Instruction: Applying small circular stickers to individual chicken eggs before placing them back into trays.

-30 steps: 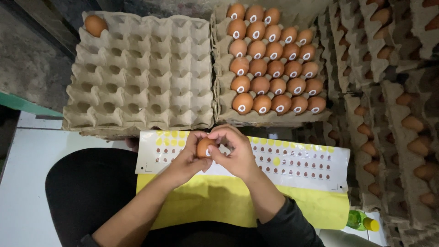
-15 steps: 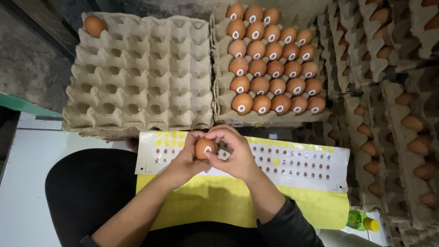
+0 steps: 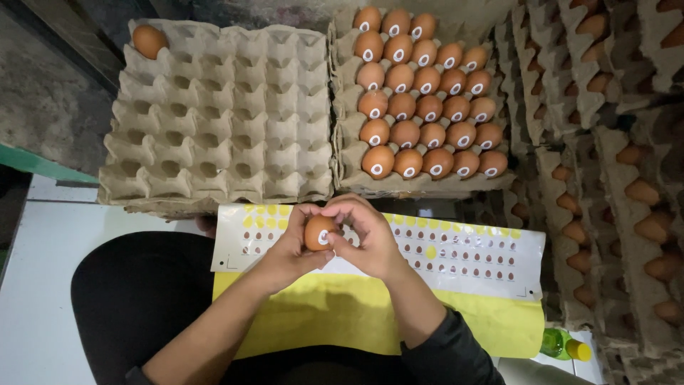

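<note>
— Above the white sticker sheet (image 3: 456,253), what do the hands hold?

— Both the left hand (image 3: 288,249) and the right hand (image 3: 367,235) are closed together around one brown egg with a white oval sticker (image 3: 318,232), near the grey cardboard egg tray (image 3: 221,114).

Far left of you sits a tray (image 3: 221,121) with one egg (image 3: 149,40) in its far-left corner; right of it a filled tray (image 3: 342,142). Nearer, a sticker sheet (image 3: 456,249) lies across your lap.
</note>
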